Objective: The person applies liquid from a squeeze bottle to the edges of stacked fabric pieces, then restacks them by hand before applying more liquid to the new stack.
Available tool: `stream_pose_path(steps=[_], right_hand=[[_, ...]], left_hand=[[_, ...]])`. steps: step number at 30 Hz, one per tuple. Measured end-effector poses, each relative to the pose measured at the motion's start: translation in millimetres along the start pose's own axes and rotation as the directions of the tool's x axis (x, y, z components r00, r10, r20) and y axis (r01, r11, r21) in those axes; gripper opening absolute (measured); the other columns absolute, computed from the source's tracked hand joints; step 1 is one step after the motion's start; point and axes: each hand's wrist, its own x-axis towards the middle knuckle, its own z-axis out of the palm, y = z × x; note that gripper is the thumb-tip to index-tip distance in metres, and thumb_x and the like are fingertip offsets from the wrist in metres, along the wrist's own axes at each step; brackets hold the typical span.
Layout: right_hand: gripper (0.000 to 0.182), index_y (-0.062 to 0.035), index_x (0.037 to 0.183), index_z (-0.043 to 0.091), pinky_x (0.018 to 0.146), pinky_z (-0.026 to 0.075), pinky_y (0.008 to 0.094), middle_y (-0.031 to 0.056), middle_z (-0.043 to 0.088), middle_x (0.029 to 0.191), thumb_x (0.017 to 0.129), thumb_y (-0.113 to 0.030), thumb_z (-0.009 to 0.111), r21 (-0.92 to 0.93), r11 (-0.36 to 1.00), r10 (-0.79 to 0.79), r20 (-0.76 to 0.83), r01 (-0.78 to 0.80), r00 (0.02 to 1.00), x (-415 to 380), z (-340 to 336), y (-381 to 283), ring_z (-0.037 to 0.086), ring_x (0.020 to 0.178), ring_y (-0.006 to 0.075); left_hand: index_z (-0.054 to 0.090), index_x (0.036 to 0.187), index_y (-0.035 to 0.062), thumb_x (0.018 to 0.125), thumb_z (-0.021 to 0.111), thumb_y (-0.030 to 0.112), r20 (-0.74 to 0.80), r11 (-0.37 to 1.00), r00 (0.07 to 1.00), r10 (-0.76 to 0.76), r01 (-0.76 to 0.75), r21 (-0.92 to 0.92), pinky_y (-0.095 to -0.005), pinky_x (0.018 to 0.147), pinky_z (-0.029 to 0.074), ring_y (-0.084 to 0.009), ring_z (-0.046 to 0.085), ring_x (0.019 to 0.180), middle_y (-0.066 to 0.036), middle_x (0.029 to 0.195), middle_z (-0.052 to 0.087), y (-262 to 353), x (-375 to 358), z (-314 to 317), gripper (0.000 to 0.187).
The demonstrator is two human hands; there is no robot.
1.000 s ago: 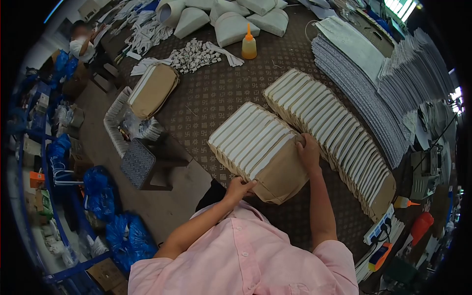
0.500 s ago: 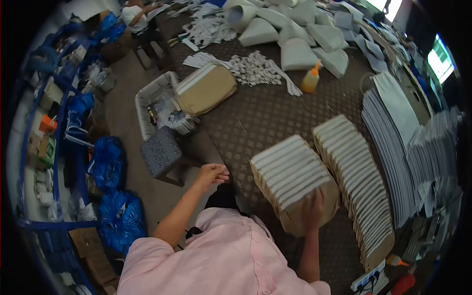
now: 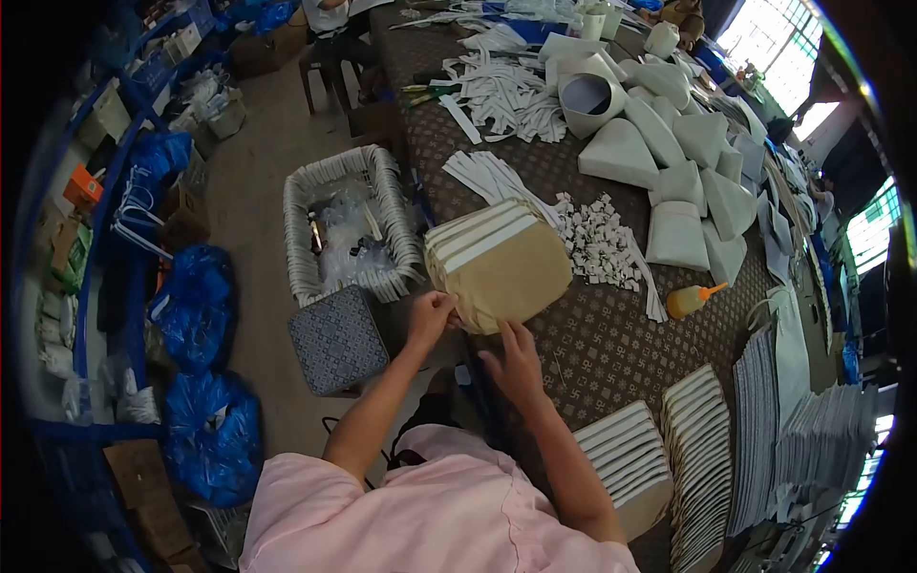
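Note:
A stack of tan pieces with white strips [image 3: 511,272] lies at the table's left edge. At its near left corner is my left hand [image 3: 432,317], thumb and fingers pinched together; what they hold is too small to tell. My right hand [image 3: 518,368] is at the stack's near edge, fingers apart and fingertips close to or touching it. Behind the stack lie white strips [image 3: 501,181] and a heap of small white pieces [image 3: 602,244]. Two overlapping rows of similar tan-and-white pieces, one nearer [image 3: 626,454] and one farther right [image 3: 702,449], lie beyond my right forearm.
A wrapped basket [image 3: 298,234] and a patterned stool [image 3: 339,341] stand left of the table [image 3: 611,353]. An orange-tipped glue bottle [image 3: 690,301], curved white forms [image 3: 678,234] and grey sheet stacks [image 3: 757,430] lie rightward. A person [image 3: 330,17] sits at the far left.
The view has swung left and forward. My right hand has left the nearer row and come to the tan stack. My left hand has moved up to that stack's corner, its fingers now pinched.

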Motion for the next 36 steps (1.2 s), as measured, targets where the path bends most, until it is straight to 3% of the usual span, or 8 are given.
stream_pose_path(steps=[4, 11, 15, 18, 22, 26, 28, 36], right_hand=[[0.047, 0.0023, 0.113, 0.052, 0.085, 0.044, 0.0386, 0.018, 0.055, 0.108, 0.071, -0.009, 0.067, -0.224, 0.974, 0.039, 0.008, -0.036, 0.999, 62, 59, 0, 0.053, 0.1, 0.0346], [0.028, -0.0025, 0.095, 0.064, 0.064, 0.049, 0.0321, 0.0195, 0.063, 0.081, 0.073, 0.004, 0.048, 0.117, 0.962, 0.246, 0.004, -0.245, 0.969, 91, -45, -10, 0.063, 0.066, 0.0296], [0.018, -0.0014, 0.099, 0.063, 0.059, 0.044, 0.0219, 0.0021, 0.062, 0.076, 0.083, -0.004, 0.055, 0.398, 0.751, 0.614, -0.123, -0.528, 0.78, 83, -137, -23, 0.053, 0.065, 0.0051], [0.019, 0.0004, 0.102, 0.061, 0.061, 0.043, 0.0201, -0.0021, 0.061, 0.079, 0.086, -0.008, 0.057, 0.509, 0.747, 0.618, -0.29, -0.429, 0.731, 41, -177, 35, 0.053, 0.068, 0.0035], [0.018, 0.0015, 0.101, 0.06, 0.065, 0.044, 0.0206, -0.0002, 0.061, 0.081, 0.085, -0.005, 0.055, 0.762, 0.526, 0.659, -0.085, -0.378, 0.747, 4, -168, 110, 0.054, 0.073, 0.0048], [0.021, -0.0013, 0.096, 0.061, 0.063, 0.043, 0.0237, 0.0021, 0.061, 0.077, 0.08, 0.002, 0.048, 0.411, 0.621, 0.767, -0.144, -0.667, 0.625, -56, -125, 204, 0.052, 0.07, 0.0074], [0.023, -0.0009, 0.094, 0.061, 0.062, 0.043, 0.0267, 0.0045, 0.06, 0.074, 0.077, 0.002, 0.046, 0.428, 0.552, 0.806, -0.056, -0.715, 0.589, -71, -113, 221, 0.051, 0.068, 0.0091], [0.026, 0.0007, 0.095, 0.062, 0.066, 0.046, 0.0353, 0.0155, 0.063, 0.082, 0.075, 0.001, 0.045, 0.091, 0.814, 0.58, -0.152, -0.573, 0.8, -65, -123, 279, 0.061, 0.074, 0.0262]], left_hand=[[0.061, 0.082, -0.0008, 0.086, 0.058, 0.018, 0.151, 0.988, 0.977, 0.152, -0.154, 0.0, -0.0227, 0.059, 0.045, -0.0071, 0.055, 0.064, -0.002, 0.071, 0.06, 24, 0, 5, 0.019], [0.059, 0.09, -0.0014, 0.087, 0.057, 0.019, 0.073, 0.966, 0.973, 0.22, -0.228, 0.119, -0.0274, 0.064, 0.046, -0.0125, 0.057, 0.072, -0.006, 0.077, 0.061, 7, 19, -2, 0.02], [0.057, 0.093, -0.0006, 0.086, 0.058, 0.02, 0.075, 0.941, 0.951, 0.3, -0.308, 0.139, -0.0283, 0.065, 0.046, -0.0136, 0.057, 0.073, -0.007, 0.08, 0.06, 0, 15, 1, 0.022], [0.058, 0.092, -0.0012, 0.083, 0.061, 0.017, -0.136, 0.919, 0.943, 0.302, -0.251, 0.304, -0.025, 0.068, 0.045, -0.0105, 0.056, 0.073, -0.005, 0.081, 0.061, 14, 16, 4, 0.021], [0.056, 0.086, -0.001, 0.08, 0.065, 0.021, -0.192, 0.819, 0.902, 0.388, -0.242, 0.52, -0.0307, 0.065, 0.045, -0.0188, 0.056, 0.069, -0.008, 0.075, 0.059, 10, 29, 5, 0.024], [0.052, 0.075, 0.0002, 0.079, 0.065, 0.022, -0.358, 0.717, 0.758, 0.545, -0.199, 0.668, -0.0376, 0.061, 0.043, -0.0272, 0.053, 0.061, -0.011, 0.067, 0.054, -5, 46, 7, 0.026], [0.052, 0.074, -0.0001, 0.079, 0.065, 0.023, -0.319, 0.767, 0.842, 0.436, -0.163, 0.621, -0.0383, 0.06, 0.043, -0.0268, 0.053, 0.061, -0.011, 0.065, 0.053, -9, 49, -2, 0.027], [0.052, 0.069, -0.0022, 0.079, 0.062, 0.018, -0.11, 0.544, 0.839, 0.533, -0.24, 0.804, -0.0405, 0.057, 0.041, -0.0376, 0.053, 0.063, -0.019, 0.065, 0.056, 33, 20, 15, 0.024]])
